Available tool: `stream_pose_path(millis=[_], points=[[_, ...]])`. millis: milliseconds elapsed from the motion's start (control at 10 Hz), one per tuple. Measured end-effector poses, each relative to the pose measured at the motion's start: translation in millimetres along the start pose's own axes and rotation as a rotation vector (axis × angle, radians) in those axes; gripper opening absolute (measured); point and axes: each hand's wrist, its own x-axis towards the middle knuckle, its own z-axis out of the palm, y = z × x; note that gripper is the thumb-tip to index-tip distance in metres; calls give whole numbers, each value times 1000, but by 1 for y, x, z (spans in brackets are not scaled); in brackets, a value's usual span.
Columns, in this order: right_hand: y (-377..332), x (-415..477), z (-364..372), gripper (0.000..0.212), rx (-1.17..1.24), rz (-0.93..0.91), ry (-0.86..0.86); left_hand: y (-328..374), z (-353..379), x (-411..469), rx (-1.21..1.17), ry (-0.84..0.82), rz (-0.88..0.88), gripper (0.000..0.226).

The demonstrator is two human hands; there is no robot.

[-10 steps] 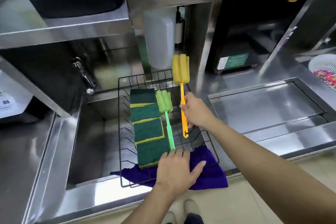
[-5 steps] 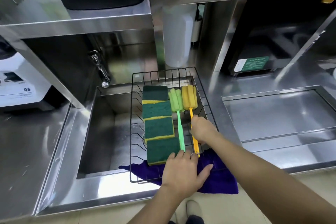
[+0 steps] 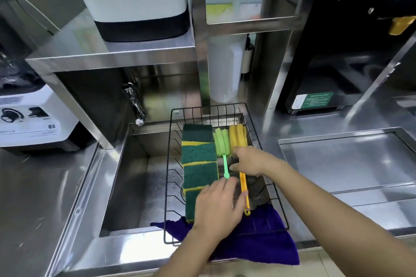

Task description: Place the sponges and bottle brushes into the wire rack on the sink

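Observation:
A black wire rack [image 3: 169, 165] sits across the steel sink. Several green-and-yellow sponges [image 3: 199, 157] lie in a row along its left side. Beside them lies a green bottle brush [image 3: 221, 141], and right of that a yellow bottle brush [image 3: 243, 184], both with heads at the far end. My right hand [image 3: 251, 161] rests over the upper part of the yellow handle, thumb and forefinger apart and pointing at the green handle. My left hand [image 3: 217, 206] lies flat with spread fingers over the green handle's near end and the nearest sponge.
A purple cloth [image 3: 258, 243] lies under the rack's near edge. The sink basin [image 3: 139, 175] and faucet [image 3: 135, 105] are to the left. A white bottle [image 3: 225, 67] stands behind the rack, a black machine [image 3: 326, 74] at the right, a blender base [image 3: 29, 117] at the left.
My right hand lowered the yellow brush into the rack beside the green one, then slid up its handle and loosened. My left hand moved forward over the green handle's end.

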Motion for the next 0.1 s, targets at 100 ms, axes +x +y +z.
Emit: stream_pose_path(millis=[100], points=[[-6, -15, -43, 49, 44, -138, 71, -13, -34, 37, -26, 130, -40, 29]])
